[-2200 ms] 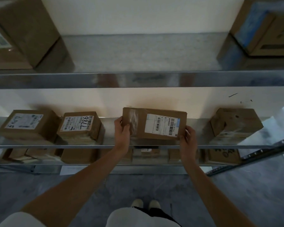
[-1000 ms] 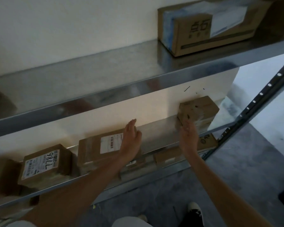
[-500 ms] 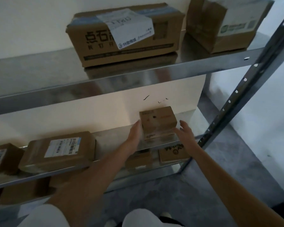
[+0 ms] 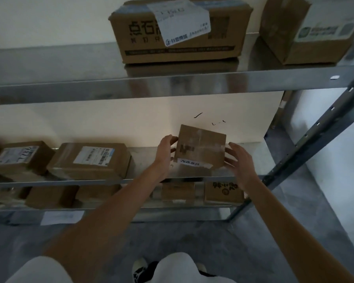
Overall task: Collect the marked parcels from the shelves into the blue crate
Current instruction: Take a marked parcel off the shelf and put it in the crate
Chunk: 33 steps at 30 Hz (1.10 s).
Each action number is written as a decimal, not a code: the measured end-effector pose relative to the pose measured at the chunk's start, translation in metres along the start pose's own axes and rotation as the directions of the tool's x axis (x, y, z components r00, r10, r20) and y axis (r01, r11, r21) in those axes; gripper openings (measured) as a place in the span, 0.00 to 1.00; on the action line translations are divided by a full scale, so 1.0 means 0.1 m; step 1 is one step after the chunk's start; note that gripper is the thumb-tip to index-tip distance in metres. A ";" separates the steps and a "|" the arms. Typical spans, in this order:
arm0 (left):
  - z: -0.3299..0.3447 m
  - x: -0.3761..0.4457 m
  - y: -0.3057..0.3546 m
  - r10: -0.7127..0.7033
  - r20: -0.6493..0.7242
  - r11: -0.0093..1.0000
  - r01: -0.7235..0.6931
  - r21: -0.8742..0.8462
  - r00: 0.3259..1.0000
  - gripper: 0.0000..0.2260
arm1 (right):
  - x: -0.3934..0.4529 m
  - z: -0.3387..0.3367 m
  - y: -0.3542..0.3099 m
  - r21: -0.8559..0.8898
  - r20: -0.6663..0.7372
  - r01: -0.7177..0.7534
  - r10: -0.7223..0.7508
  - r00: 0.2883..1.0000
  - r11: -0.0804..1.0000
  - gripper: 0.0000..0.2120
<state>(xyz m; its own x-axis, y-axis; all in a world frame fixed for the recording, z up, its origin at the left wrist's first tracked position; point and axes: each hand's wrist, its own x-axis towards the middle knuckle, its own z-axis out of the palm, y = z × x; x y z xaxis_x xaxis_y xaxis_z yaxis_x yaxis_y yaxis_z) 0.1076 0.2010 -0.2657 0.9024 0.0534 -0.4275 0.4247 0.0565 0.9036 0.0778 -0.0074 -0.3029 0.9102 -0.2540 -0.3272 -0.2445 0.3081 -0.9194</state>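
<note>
From the head camera, your left hand (image 4: 165, 152) and right hand (image 4: 239, 160) held a small brown parcel (image 4: 200, 147) between them, tipped up above the middle shelf (image 4: 110, 181) of the metal rack, near its right end. Your left fingers curled onto the parcel's left edge; your right hand pressed its lower right corner with fingers spread and nearly straight. A white strip label ran along the parcel's lower edge. To the left of the held parcel, a flat labelled parcel (image 4: 90, 160) lay on the same shelf, and further left another with handwritten digits (image 4: 20, 157). Above it, on the upper shelf (image 4: 172, 82), stood a large printed carton (image 4: 178, 29) and a second carton (image 4: 313, 27) at the right. Below it, more boxes (image 4: 223, 192) sat on the lower shelf. The blue crate was nowhere in this view.
</note>
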 end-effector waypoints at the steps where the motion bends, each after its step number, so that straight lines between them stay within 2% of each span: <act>1: 0.00 -0.03 0.00 0.032 -0.002 0.999 -0.032 0.036 0.999 0.18 | -0.01 -0.01 -0.01 0.017 0.021 -0.001 0.001 1.000 1.000 0.06; 6: -0.04 -0.03 -0.03 0.024 0.000 0.998 -0.024 0.064 1.000 0.21 | -0.04 0.01 -0.06 -0.014 0.124 0.068 -0.066 0.990 0.998 0.09; 10: -0.07 -0.04 -0.08 0.018 0.001 0.996 -0.018 0.090 1.000 0.20 | -0.07 0.04 -0.04 -0.063 0.130 0.098 -0.089 0.987 0.993 0.08; 17: -0.08 -0.04 -0.08 -0.033 0.020 0.999 0.033 0.015 0.999 0.14 | -0.13 0.06 -0.05 -0.139 0.122 0.109 -0.092 0.988 0.984 0.13; 21: -0.04 -0.08 -0.16 0.040 0.061 0.997 -0.044 0.066 0.997 0.18 | -0.21 0.07 -0.05 -0.109 0.121 0.078 -0.065 0.991 0.991 0.14; 28: 0.07 -0.14 -0.26 0.096 0.122 0.983 -0.113 0.142 0.988 0.21 | -0.36 0.01 0.01 -0.096 0.060 0.086 -0.080 0.995 0.992 0.16; 33: 0.15 -0.18 -0.32 0.053 0.223 0.969 -0.104 0.223 0.973 0.21 | -0.62 -0.13 0.13 -0.030 -0.094 0.081 -0.084 0.992 0.996 0.15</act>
<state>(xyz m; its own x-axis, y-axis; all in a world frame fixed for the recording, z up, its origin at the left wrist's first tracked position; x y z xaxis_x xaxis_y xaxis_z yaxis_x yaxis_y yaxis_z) 0.0794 0.1829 -0.2865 0.9171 -0.1678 -0.3616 0.3338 -0.1726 0.9267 0.0139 0.0008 -0.2978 0.8918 -0.3644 -0.2680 -0.1793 0.2591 -0.9491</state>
